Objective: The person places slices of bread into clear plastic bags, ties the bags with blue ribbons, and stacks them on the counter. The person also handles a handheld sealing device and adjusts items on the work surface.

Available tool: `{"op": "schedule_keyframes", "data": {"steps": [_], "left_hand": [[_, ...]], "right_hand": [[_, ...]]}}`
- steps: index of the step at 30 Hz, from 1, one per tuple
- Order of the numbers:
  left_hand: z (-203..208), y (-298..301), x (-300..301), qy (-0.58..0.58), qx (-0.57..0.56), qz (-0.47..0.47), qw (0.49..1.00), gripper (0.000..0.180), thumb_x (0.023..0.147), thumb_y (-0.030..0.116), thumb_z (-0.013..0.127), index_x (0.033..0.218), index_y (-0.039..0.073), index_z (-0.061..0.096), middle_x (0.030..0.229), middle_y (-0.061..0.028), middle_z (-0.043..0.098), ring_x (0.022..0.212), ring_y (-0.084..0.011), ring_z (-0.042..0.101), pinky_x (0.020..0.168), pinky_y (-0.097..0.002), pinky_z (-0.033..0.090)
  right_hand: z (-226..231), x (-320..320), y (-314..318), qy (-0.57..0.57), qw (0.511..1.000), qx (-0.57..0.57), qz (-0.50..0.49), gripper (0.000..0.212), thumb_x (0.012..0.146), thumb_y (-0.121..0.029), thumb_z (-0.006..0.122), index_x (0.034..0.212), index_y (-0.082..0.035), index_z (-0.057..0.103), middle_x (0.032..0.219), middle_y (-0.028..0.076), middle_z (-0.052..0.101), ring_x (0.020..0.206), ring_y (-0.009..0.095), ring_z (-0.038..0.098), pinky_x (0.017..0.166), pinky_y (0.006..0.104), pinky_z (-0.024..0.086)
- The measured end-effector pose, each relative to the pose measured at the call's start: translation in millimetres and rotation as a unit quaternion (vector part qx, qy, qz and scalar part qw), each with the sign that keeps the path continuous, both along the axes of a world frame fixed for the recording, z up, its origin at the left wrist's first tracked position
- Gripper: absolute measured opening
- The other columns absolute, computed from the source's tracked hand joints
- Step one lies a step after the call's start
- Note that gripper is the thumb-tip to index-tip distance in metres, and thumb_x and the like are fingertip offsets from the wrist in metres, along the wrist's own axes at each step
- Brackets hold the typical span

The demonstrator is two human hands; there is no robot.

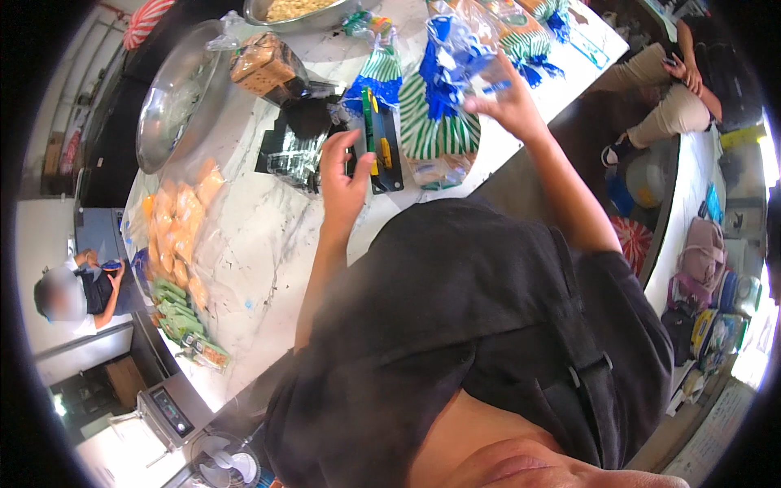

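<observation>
A bread loaf in a green-and-white striped bag point(440, 128) lies before me on the marble-patterned table, its blue gathered neck pointing away. My right hand point(511, 104) is at that neck, thumb and fingers apart. A bit of blue shows between them; whether they touch it is unclear. Left of the loaf, my left hand point(345, 175) hovers with bent fingers apart, holding nothing visible. Beside it lie a yellow cutter knife point(384, 148) and a long green tool point(370, 122) on a dark flat piece. Black plastic packaging point(301, 145) lies just left of that hand.
A wrapped brown loaf point(268, 67) and a large metal bowl point(181, 98) stand far left; another bowl point(297, 10) holds pale pieces. More striped bread bags point(521, 39) lie at the back. Bagged buns point(181, 220) and green packets point(181, 313) line the left edge. Two people are nearby.
</observation>
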State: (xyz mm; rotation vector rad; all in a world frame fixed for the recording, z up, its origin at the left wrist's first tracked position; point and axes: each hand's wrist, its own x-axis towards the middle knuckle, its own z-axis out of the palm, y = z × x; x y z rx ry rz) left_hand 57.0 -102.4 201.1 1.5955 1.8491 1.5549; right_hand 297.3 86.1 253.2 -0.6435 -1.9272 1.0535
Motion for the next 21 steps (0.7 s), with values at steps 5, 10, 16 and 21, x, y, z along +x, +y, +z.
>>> {"op": "schedule_keyframes", "data": {"steps": [5,10,16,21], "left_hand": [[9.0,31.7,23.7,-0.091,-0.002,-0.166,0.982,0.113,0.063,0.04,0.087,0.147,0.003,0.022,0.141,-0.0167,0.034,0.129,-0.03,0.038,0.107,-0.0403,0.031],[-26.0,53.2,48.5,-0.159,-0.037,-0.217,0.963,0.135,0.057,0.036,0.092,0.15,0.002,0.001,0.152,-0.0198,0.019,0.14,-0.0288,0.026,0.113,-0.0385,0.025],[-33.5,27.3,49.0,-0.137,-0.131,-0.24,0.952,0.101,0.068,0.02,0.087,0.147,0.002,0.027,0.14,-0.0144,0.042,0.127,-0.0232,0.045,0.105,-0.0351,0.037],[-18.8,-12.8,-53.3,-0.323,-0.156,-0.138,0.923,0.036,0.089,0.017,0.066,0.121,0.0,0.061,0.102,-0.0089,0.068,0.094,-0.0141,0.063,0.086,-0.028,0.049]], "right_hand": [[-44.9,19.7,-20.7,-0.028,0.994,-0.074,0.082,0.134,0.05,-0.053,0.089,0.15,-0.007,0.013,0.152,0.023,0.025,0.139,0.039,0.028,0.109,0.056,0.028],[-85.6,6.5,-40.9,-0.021,0.993,-0.078,0.088,0.139,0.054,-0.03,0.093,0.149,0.003,-0.003,0.15,0.024,0.025,0.139,0.035,0.026,0.114,0.0427,0.023],[-111.9,-1.9,-53.3,-0.01,0.988,-0.136,0.071,0.101,0.063,-0.011,0.085,0.14,0.002,0.021,0.126,0.017,0.049,0.119,0.027,0.049,0.103,0.0408,0.038],[-125.8,11.3,-60.7,-0.098,0.983,-0.146,0.045,0.092,0.065,-0.014,0.086,0.137,0.002,0.029,0.126,0.019,0.048,0.119,0.028,0.049,0.099,0.0393,0.042]]}}
